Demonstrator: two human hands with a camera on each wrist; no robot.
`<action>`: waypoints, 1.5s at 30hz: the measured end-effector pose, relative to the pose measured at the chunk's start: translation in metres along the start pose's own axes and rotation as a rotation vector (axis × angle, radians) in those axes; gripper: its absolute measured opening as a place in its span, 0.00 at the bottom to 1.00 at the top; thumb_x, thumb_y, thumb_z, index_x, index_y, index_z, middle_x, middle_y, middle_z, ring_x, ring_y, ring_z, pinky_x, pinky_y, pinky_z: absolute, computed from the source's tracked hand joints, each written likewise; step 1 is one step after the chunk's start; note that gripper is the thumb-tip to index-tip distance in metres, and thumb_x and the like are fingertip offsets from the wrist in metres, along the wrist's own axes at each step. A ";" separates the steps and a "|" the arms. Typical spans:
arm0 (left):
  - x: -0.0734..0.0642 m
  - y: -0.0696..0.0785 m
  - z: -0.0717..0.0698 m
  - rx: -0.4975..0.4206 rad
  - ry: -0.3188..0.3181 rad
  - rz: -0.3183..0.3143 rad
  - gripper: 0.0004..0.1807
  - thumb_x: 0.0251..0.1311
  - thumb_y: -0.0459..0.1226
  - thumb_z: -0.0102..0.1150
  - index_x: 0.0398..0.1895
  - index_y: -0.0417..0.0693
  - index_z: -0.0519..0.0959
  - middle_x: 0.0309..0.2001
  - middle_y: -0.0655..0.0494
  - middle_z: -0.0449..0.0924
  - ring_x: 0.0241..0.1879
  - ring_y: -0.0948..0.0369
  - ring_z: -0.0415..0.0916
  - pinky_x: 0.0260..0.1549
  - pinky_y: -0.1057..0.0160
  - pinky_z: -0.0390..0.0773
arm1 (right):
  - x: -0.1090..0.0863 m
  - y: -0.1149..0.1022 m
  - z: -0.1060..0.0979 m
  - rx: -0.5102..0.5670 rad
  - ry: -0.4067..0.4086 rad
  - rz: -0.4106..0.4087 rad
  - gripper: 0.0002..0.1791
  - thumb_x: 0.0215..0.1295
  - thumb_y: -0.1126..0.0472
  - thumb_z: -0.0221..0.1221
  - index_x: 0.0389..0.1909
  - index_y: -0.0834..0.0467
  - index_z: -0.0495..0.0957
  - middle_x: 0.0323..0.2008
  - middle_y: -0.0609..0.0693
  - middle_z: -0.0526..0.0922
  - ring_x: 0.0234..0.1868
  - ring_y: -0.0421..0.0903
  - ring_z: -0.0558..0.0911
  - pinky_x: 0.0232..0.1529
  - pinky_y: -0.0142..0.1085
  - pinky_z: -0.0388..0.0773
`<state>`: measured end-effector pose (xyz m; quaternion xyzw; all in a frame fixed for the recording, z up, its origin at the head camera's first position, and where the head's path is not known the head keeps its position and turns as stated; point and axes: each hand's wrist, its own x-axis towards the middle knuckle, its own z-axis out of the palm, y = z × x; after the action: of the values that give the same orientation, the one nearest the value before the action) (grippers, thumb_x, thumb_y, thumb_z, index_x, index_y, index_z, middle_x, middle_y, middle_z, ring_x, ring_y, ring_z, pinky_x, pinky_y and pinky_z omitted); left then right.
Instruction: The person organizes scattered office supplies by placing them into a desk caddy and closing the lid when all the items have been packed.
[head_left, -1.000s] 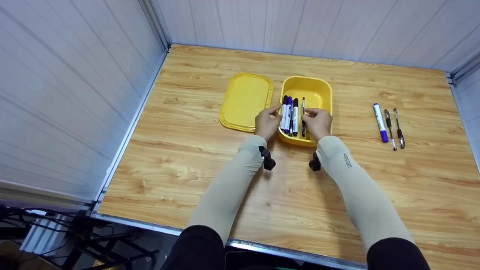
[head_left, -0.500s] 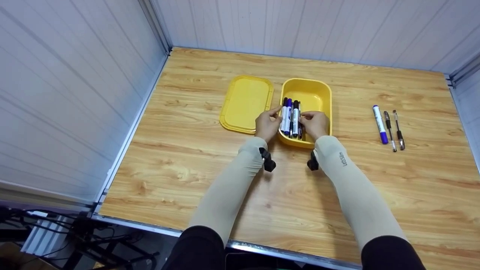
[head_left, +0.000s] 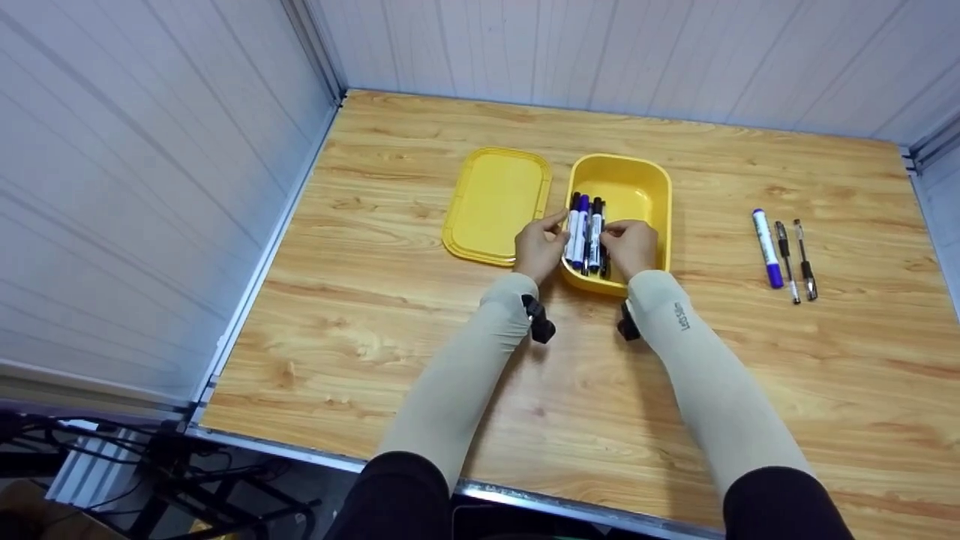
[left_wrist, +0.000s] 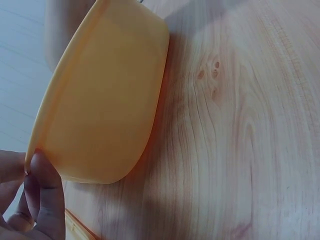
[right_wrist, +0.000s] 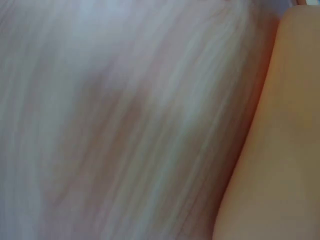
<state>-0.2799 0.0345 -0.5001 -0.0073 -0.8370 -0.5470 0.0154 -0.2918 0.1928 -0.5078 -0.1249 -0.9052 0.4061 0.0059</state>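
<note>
On the worktop (head_left: 360, 322), a yellow box rim (left_wrist: 59, 76) is pinched by the left hand (head_left: 538, 246), likely for steadiness; a black pen (head_left: 605, 265) seems held by the right hand (head_left: 634, 244).

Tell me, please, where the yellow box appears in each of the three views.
Head: the yellow box stands right of centre, slightly above the middle.
Left wrist: the yellow box fills much of the upper left, its rim pinched by the left hand.
Right wrist: the yellow box is along the right edge, partly cut off.
Shared landmark: the wooden table.
</note>
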 end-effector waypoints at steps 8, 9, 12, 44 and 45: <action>0.000 -0.003 0.004 0.006 -0.010 -0.008 0.21 0.52 0.32 0.59 0.52 0.51 0.76 0.28 0.61 0.76 0.19 0.67 0.63 0.17 0.71 0.64 | 0.002 0.000 -0.011 -0.103 0.131 -0.120 0.16 0.56 0.59 0.54 0.43 0.60 0.81 0.35 0.53 0.81 0.36 0.47 0.77 0.38 0.37 0.73; -0.001 -0.003 0.003 0.003 -0.010 -0.013 0.21 0.52 0.32 0.59 0.52 0.52 0.76 0.28 0.61 0.76 0.19 0.67 0.63 0.17 0.71 0.64 | 0.004 0.000 -0.016 -0.111 0.164 -0.146 0.16 0.57 0.59 0.54 0.43 0.60 0.80 0.35 0.52 0.80 0.36 0.47 0.76 0.38 0.37 0.72; -0.002 -0.004 0.000 -0.004 -0.007 -0.032 0.21 0.52 0.32 0.59 0.52 0.52 0.76 0.29 0.61 0.76 0.21 0.67 0.63 0.17 0.71 0.64 | 0.009 0.005 -0.039 -0.127 0.268 -0.206 0.15 0.57 0.60 0.52 0.42 0.61 0.80 0.36 0.53 0.76 0.36 0.47 0.74 0.38 0.38 0.70; 0.000 -0.006 0.000 -0.004 0.009 -0.027 0.21 0.52 0.32 0.59 0.52 0.52 0.76 0.29 0.61 0.75 0.23 0.66 0.64 0.15 0.71 0.63 | 0.006 0.135 -0.148 -0.236 0.151 0.226 0.23 0.61 0.65 0.50 0.59 0.58 0.68 0.49 0.63 0.73 0.47 0.55 0.72 0.46 0.47 0.69; 0.000 -0.006 -0.001 -0.003 0.008 -0.026 0.21 0.52 0.32 0.59 0.52 0.52 0.76 0.29 0.62 0.75 0.23 0.66 0.64 0.15 0.71 0.63 | 0.006 0.135 -0.148 -0.236 0.148 0.230 0.23 0.61 0.65 0.50 0.59 0.58 0.68 0.49 0.63 0.74 0.46 0.55 0.72 0.45 0.47 0.69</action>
<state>-0.2798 0.0313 -0.5055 0.0056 -0.8362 -0.5483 0.0118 -0.2509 0.3887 -0.5085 -0.2572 -0.9234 0.2847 0.0114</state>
